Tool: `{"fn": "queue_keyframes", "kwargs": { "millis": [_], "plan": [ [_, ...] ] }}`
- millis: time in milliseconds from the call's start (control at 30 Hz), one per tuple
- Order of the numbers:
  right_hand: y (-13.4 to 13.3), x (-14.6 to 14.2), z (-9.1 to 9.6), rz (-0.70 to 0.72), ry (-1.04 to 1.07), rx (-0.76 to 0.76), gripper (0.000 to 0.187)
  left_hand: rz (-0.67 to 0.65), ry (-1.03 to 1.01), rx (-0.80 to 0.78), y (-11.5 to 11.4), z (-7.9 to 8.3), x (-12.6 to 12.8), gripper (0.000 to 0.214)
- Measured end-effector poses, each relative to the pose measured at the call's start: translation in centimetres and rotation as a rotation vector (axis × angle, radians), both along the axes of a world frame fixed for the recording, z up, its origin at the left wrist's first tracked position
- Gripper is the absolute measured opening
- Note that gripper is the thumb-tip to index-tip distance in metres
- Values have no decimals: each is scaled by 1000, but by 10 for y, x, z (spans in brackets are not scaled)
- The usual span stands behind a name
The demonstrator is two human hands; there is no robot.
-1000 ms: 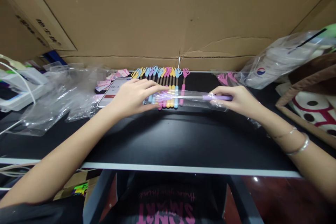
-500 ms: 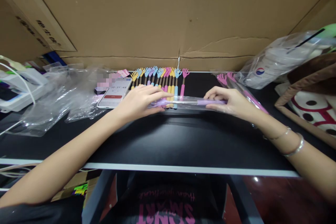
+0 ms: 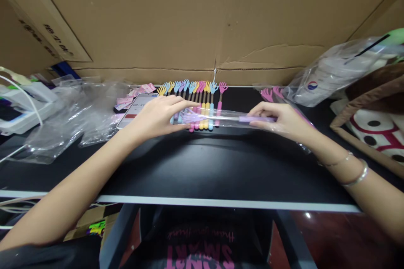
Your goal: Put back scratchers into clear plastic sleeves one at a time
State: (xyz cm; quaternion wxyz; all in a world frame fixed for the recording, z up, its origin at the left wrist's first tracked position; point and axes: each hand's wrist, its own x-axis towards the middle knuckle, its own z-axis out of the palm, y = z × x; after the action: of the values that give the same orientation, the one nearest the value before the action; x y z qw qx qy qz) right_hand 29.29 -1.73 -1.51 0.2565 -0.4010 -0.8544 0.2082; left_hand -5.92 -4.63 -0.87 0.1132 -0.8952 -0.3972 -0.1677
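Observation:
A purple hand-shaped back scratcher in a clear plastic sleeve (image 3: pixel 221 118) is held crosswise above the black table (image 3: pixel 202 168). My left hand (image 3: pixel 156 115) pinches the sleeve's left end, over the scratcher's claw. My right hand (image 3: pixel 279 121) grips the right end around the purple handle. Behind the sleeve lies a row of several loose scratchers (image 3: pixel 197 92) in yellow, blue, purple and pink, claws pointing away from me.
A phone (image 3: pixel 134 109) showing a timer lies left of the row, beside pink labels (image 3: pixel 126 101). Empty clear bags (image 3: pixel 72 113) pile up at the left. Bagged pink scratchers (image 3: pixel 273 92) and a plastic bag (image 3: pixel 331 71) sit at the right. A cardboard wall (image 3: pixel 202 21) stands behind.
Both hands dipped with the sleeved scratcher toward the table and then raised it slightly again. My left hand has slid a little left along the sleeve.

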Motion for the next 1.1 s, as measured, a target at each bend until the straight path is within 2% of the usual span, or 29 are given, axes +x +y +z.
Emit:
{"fn": "queue_keyframes", "kwargs": {
  "millis": [533,933,1100],
  "plan": [
    [-1,-5,-2,-39,18,-33,41,-93,-1,26,2,-6,-2,41],
    [-3,-7,-1,-125,44,-25,45,-81,-11,38,1,-11,2,34],
    [-4,-8,-1,-103,87,-59,42,-75,-36,13,2,-11,1,36]
  ]
}}
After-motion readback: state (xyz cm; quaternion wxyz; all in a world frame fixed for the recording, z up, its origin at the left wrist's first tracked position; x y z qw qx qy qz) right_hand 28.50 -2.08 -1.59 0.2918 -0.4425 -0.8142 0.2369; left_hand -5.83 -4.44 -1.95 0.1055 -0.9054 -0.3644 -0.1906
